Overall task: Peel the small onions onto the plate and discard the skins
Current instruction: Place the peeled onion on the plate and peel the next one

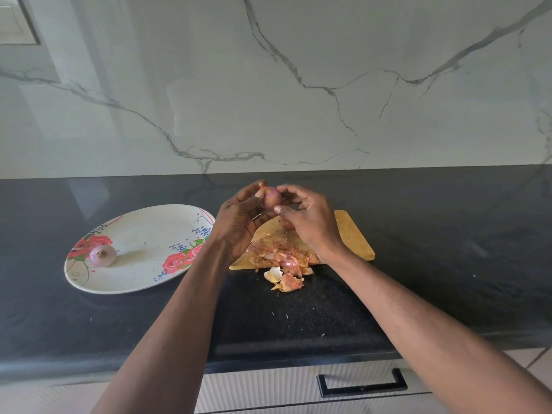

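Both hands meet in the air over the far end of the board. The left hand makes the main grip: its fingers curl round the onion and hold it up. The right hand comes in from the right and pinches at the onion, with the thumb on the near bottom part and the fingers curled over the top. So both hands are closed on the same onion. The onion stands almost straight up, with its little stalk tip pointing up and a bit left. I think the skin has to be pulled along that line, from tip to bottom, and the right hand is the one set to do the pulling. Just below and near the hands lies a heap of skins, some on the board and some spilled onto the dark surface. These skins are not thrown away yet. To the left sits the plate with one peeled onion on its left side. The left hand is closer to the plate.
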